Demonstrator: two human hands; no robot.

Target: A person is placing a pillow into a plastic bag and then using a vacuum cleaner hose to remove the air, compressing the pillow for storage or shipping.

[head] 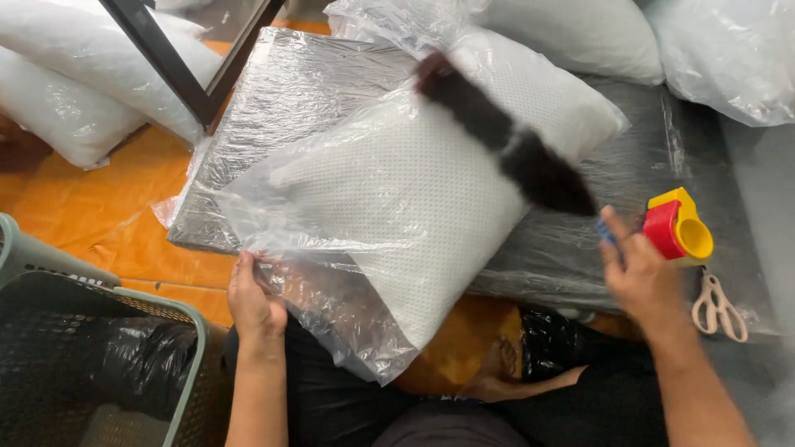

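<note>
The left hand point(252, 300) is pinching the open edge of a clear, crinkled plastic bag point(327, 306), with the fingers closed on the film near the lower left corner of the bag. The bag is enclosing a white, square pillow with a dotted mesh cover point(397, 207). The pillow is lying tilted on a grey, plastic-wrapped flat slab point(281, 99), with its lower corner overhanging the near edge of the slab above the person's lap.

The right hand point(638, 273) is gripping the blue handle of a dark, bristled brush point(505, 136). The brush is appearing motion-blurred and is lying diagonally across the upper right part of the pillow, with its tip near the top edge. The fingers are closed around the handle; only a small part of the handle is showing.

A red and yellow tape dispenser point(679, 228) is sitting just beside the right hand on the slab. A pair of cream-handled scissors point(719, 306) is lying near it, toward the near edge. Further bagged white pillows point(74, 74) are lying on the orange floor covering point(99, 223) at upper left. A grey-green mesh basket point(108, 364) is standing at lower left, beside the left forearm.
</note>
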